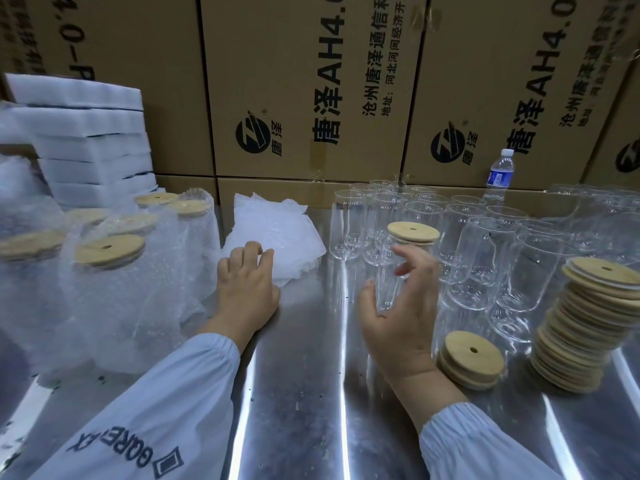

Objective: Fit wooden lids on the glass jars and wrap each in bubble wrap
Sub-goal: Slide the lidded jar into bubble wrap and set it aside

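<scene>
**Step in hand, as judged:** one jar lidded, a sheet being taken for it.

**Grip.** Your right hand (398, 320) was curled round the lidded jar (394, 282). The thumb was on its left wall and the fingers were bent across the front. The clasp looked loose and sat low on the glass. Your left hand (247, 282) lay on the near edge of the bubble wrap sheets (277, 230), fingers bent, tips on the top sheet. I could not tell whether a sheet was pinched.

**Position.** The jar stood upright near the middle of the steel table (301, 375), just in front of the bare glass jars (485, 244) massed toward the far right. Its wooden lid (413, 232) looked level. The seating at the rim could not be checked from this angle.

**Advice.**
- You needed to press the lid down square before moving the jar.
- You were right to hold the body and not the lid, which may pull free.
- The jar should be lifted straight clear of its neighbours, because glass stood close behind it.
- Only one sheet should be peeled off and spread flat on the bare steel between your hands.
- The wrap should be rolled snug and finished as on the wrapped jars (104, 278) at the left edge, which stood with their lids showing on top.

**Risks.** The tall lid stack (585, 323) by the right edge leaned. The short lid stack (471, 358) lay just beside your right wrist, so a careless swing of that arm could have scattered either.
</scene>
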